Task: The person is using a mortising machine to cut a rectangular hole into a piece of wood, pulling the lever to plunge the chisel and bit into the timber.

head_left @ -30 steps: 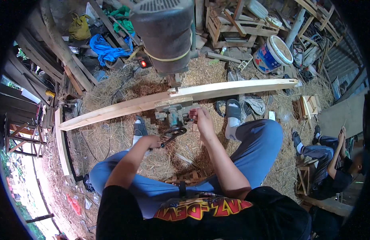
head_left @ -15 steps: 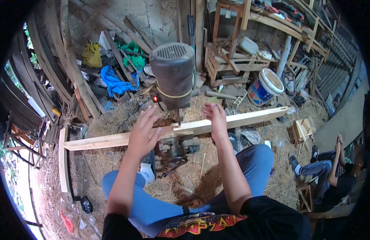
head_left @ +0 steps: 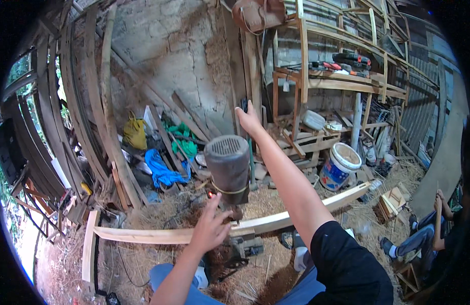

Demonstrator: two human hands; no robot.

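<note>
A long pale wooden beam (head_left: 148, 236) lies crosswise under a dark upright motor (head_left: 226, 157) with a slotted top and a yellow band round it. Beneath the motor, a bit meets or nearly meets the beam; I cannot tell which. My right arm stretches far forward, and my right hand (head_left: 250, 121) is closed round the black grip of a lever (head_left: 244, 104) behind the motor. My left hand (head_left: 210, 229) is open, fingers spread, just left of the motor's lower end and over the beam. Close to its fingertips glows a small red switch light (head_left: 211, 194).
Another beam (head_left: 90, 249) lies at the left. A white-and-blue bucket (head_left: 341, 165) stands at the right, near a wooden shelf rack (head_left: 341, 84) with tools. A blue cloth (head_left: 161, 168) lies by leaning boards. A person (head_left: 428, 229) sits at the far right.
My right hand has gone from above the beam up and forward to the lever. My left hand stays by the motor, fingers still apart. The view has tilted upward.
</note>
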